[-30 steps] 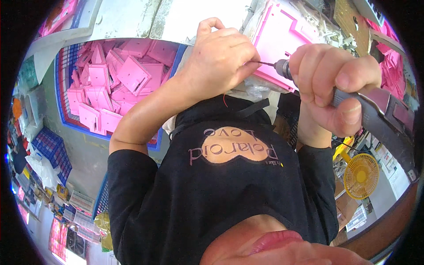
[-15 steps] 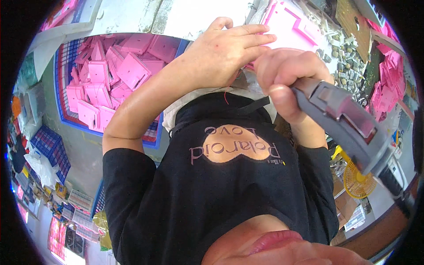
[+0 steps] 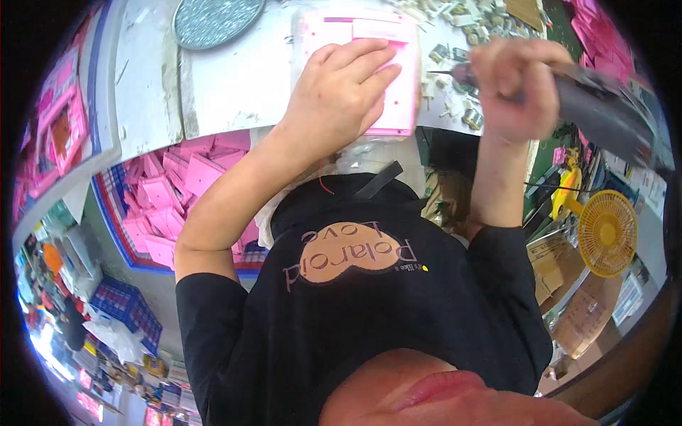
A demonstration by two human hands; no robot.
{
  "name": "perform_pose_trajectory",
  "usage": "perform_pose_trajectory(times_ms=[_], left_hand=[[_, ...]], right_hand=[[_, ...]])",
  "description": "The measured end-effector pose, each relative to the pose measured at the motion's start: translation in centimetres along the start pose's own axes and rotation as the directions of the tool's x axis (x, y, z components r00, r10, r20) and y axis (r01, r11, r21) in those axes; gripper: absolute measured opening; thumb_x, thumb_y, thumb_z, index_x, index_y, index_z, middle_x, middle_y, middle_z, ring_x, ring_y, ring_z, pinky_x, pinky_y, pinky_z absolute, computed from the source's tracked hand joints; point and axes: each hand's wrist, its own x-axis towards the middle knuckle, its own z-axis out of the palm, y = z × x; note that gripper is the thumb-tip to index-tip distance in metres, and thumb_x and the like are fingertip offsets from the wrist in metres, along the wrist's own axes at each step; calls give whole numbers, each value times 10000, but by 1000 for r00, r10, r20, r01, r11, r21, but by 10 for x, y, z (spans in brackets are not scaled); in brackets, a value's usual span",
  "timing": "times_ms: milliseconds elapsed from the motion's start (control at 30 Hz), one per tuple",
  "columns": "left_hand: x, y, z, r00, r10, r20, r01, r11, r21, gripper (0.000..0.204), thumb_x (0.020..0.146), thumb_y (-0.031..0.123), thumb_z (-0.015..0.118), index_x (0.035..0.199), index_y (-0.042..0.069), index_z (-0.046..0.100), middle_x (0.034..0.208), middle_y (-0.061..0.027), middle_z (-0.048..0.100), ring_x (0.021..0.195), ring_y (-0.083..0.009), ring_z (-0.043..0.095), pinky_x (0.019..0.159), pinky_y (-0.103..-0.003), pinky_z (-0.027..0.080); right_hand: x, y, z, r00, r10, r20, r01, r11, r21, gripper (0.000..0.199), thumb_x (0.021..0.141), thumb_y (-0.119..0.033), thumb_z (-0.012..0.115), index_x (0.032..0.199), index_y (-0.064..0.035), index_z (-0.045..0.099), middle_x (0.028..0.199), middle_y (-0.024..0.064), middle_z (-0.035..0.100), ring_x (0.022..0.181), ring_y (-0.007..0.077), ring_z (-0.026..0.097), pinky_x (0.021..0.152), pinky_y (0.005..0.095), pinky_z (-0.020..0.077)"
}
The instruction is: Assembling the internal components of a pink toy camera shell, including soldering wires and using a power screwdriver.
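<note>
My left hand point(image 3: 344, 89) lies over a pink plastic panel point(image 3: 403, 89) on the white worktable, its fingers stretched out flat across the surface. Its thumb is hidden beneath the hand. To the right of the panel, my right hand point(image 3: 518, 85) is wrapped round a dark electric screwdriver point(image 3: 604, 110), slightly smeared by motion. The thin bit points left toward the panel, apart from it. Small white and grey parts point(image 3: 465, 28) are scattered on the table just beyond the bit.
A round metal dish point(image 3: 217, 21) full of small shiny pieces sits on the worktable point(image 3: 234, 92) at far left. Below the table edge, a blue-rimmed bin point(image 3: 128, 248) holds many pink pieces point(image 3: 160, 195). At right stand a yellow fan point(image 3: 607, 231) and cardboard boxes point(image 3: 582, 316).
The screwdriver has swung up and away, its bit now showing right of the panel. The view has shifted, revealing more of the table and the metal dish. My left hand stays on the panel.
</note>
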Motion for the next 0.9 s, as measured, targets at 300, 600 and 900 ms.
perform_pose_trajectory(times_ms=[300, 600, 900], left_hand=[[5, 5, 7, 996, -45, 81, 41, 998, 57, 421, 785, 92, 722, 1205, 124, 739, 1302, -47, 680, 1248, -308, 573, 1048, -413, 459], [6, 0, 11, 999, -15, 51, 13, 999, 41, 389, 769, 112, 742, 1157, 131, 752, 1264, -46, 685, 1221, -300, 580, 1016, -430, 471], [27, -48, 1, 992, -35, -118, 71, 943, 324, 341, 847, 358, 726, 1094, 123, 714, 1235, -73, 685, 1232, -285, 584, 1001, -530, 430]], right_hand=[[15, 32, 8, 998, -12, -54, 18, 994, 110, 208, 943, -141, 664, 829, -14, 545, 647, 76, 572, 555, 187, 562, 557, 353, 520], [-31, 15, 16, 994, 75, 74, -77, 996, 33, 124, 995, -166, 548, 989, -42, 543, 624, 21, 475, 540, 161, 460, 575, 359, 416], [10, -30, 16, 998, -43, -47, 46, 998, 50, 226, 933, -247, 512, 1018, -84, 644, 600, -11, 410, 539, 147, 402, 597, 357, 340]])
